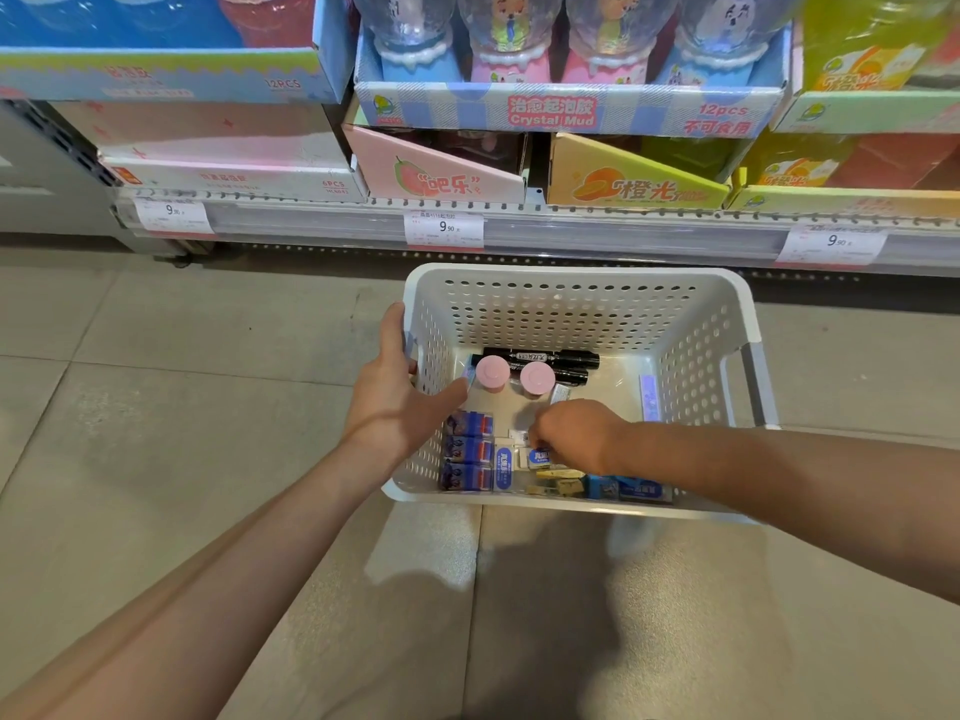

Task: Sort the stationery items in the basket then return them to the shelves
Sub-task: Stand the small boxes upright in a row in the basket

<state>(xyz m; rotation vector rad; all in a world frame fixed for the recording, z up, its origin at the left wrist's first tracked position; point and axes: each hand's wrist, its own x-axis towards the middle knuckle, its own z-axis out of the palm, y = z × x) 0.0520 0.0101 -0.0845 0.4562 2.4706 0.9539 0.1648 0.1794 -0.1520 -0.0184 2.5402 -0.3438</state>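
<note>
Stationery items lie scattered on the bottom of a white perforated basket [582, 304] set on the tiled floor in front of a shop shelf [519, 228]. The person's right hand [569, 433] reaches down into the basket, fingers curled over a small white-and-blue eraser [540, 456] that sits at about 8 o'clock from the knuckles; whether the fingers actually pinch it or only touch it cannot be told, since the hand hides the contact. The left hand [395, 392] grips the basket's left wall, thumb inside, fingers wrapped over the rim outside.

Close at 9 o'clock from the right hand a matching eraser [505, 467] stands with its long axis running toward 12 o'clock, and beyond it a row of three dark blue boxes [467, 452] is stacked along the left wall, long axes running 3 to 9 o'clock. Two pink round caps [514, 374] stand at 12 o'clock, touching a pair of black markers [545, 361] whose long axes run 3 to 9 o'clock near the far wall. Blue packets [628, 488] lie near the front wall under the right forearm.

Sorting looks under way, nothing yet back on the shelf. The right hand is plainly the nearer one for gathering the erasers.
</note>
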